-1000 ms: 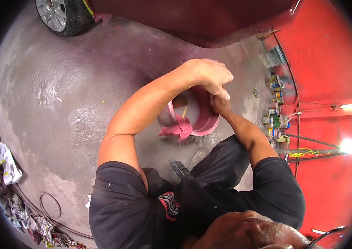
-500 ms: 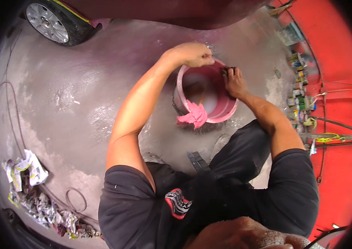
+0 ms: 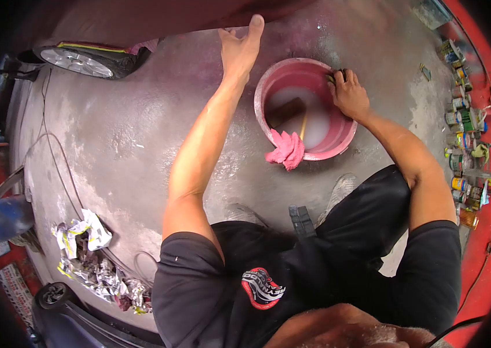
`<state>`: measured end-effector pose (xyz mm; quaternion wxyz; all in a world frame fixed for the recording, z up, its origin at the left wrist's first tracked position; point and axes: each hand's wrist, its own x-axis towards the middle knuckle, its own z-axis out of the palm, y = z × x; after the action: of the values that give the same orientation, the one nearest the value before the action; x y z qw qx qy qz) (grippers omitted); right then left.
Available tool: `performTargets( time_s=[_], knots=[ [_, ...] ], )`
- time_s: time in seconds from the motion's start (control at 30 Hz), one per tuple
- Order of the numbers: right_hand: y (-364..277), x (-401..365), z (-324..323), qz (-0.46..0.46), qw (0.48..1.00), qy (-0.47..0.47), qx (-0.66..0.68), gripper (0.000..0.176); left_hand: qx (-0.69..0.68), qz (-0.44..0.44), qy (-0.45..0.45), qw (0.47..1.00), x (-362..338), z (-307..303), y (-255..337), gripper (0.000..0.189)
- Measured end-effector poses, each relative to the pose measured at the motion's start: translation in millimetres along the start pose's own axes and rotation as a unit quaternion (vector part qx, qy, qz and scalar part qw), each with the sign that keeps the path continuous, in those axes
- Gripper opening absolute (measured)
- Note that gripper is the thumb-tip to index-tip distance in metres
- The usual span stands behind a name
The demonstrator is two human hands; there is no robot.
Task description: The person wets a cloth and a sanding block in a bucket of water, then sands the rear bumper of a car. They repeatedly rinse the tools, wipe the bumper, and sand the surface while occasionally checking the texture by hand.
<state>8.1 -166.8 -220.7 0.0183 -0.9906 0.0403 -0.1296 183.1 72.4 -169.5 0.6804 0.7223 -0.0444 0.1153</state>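
A pink bucket stands on the floor in front of me, with cloudy whitish liquid inside. A brown block-like shape and a thin yellowish stick show in it. Over its near rim hangs a bunched pink cloth. My right hand is at the bucket's right rim, fingers curled around a small dark piece whose kind I cannot tell. My left hand reaches up to the lower edge of a dark red car panel, thumb stretched out and apart, other fingertips partly hidden by the panel.
A car wheel is at upper left. Several cans line the red wall at right. Crumpled masking paper and a hose lie on the floor at left. Another dark vehicle is at lower left.
My left hand has left the space over the bucket, moved up and left to the car panel and opened. My right hand stays at the bucket's rim. The whole view has shifted.
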Motion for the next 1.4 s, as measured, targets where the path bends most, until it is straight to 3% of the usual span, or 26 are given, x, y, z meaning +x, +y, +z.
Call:
performTargets(
  time_s=[0.07,0.1,0.17,0.2,0.23,0.27,0.7,0.77,0.83,0.9,1.0,1.23,1.37,1.4],
  knots=[
    [1.5,0.5,2.0,-0.010,1.000,0.000,-0.019,0.031,-0.108,-0.031,-0.056,0.992,10.2,3.2,16.9,0.090],
    [0.2,0.0,-0.8,-0.007,1.000,-0.001,-0.015,0.031,-0.103,-0.031,-0.058,0.992,6.9,1.7,30.3,0.090],
    [-1.9,0.3,-5.0,-0.026,0.999,-0.019,-0.040,0.033,-0.065,0.062,-0.061,0.994,-4.8,-2.9,47.5,0.064],
    [-1.7,1.0,-3.7,-0.024,0.999,-0.018,-0.038,0.033,-0.064,0.063,-0.063,0.994,-1.4,-2.3,37.9,0.064],
    [-0.5,1.8,-2.5,-0.006,0.999,-0.033,-0.021,0.034,-0.054,0.021,-0.004,0.998,3.1,-1.9,22.3,0.052],
    [0.0,2.8,-2.5,0.013,0.999,-0.048,-0.004,0.035,-0.043,-0.020,0.054,0.997,5.2,-3.2,17.0,0.059],
    [2.6,1.9,2.4,0.005,1.000,-0.011,-0.016,0.033,-0.100,0.081,-0.026,0.991,13.2,-19.7,-16.8,0.044],
    [3.2,2.5,3.2,0.017,0.999,-0.037,-0.014,0.034,-0.113,0.004,0.032,0.993,5.7,-18.8,-16.9,0.034],
    [3.0,2.4,2.9,0.011,0.999,-0.030,-0.010,0.033,-0.089,-0.006,0.057,0.994,-7.3,-17.8,-18.1,0.032],
    [2.0,3.8,0.4,0.005,1.000,-0.023,-0.007,0.033,-0.066,-0.017,0.082,0.994,-21.4,-13.8,-13.0,0.042],
    [0.4,3.4,-1.7,0.009,1.000,-0.017,-0.004,0.033,-0.106,0.004,-0.005,0.994,-36.7,-6.9,8.5,0.078],
    [-2.2,4.0,-2.9,0.002,1.000,-0.013,0.000,0.032,-0.198,-0.089,-0.068,0.974,-33.0,5.2,64.2,0.095],
    [1.5,3.6,0.9,-0.005,1.000,-0.006,-0.011,0.035,-0.168,-0.082,-0.069,0.980,-32.7,2.8,74.6,0.097],
    [1.4,3.6,1.0,-0.007,1.000,-0.006,-0.010,0.035,-0.203,-0.097,-0.118,0.967,-31.9,-0.4,73.9,0.092]
  ],
)
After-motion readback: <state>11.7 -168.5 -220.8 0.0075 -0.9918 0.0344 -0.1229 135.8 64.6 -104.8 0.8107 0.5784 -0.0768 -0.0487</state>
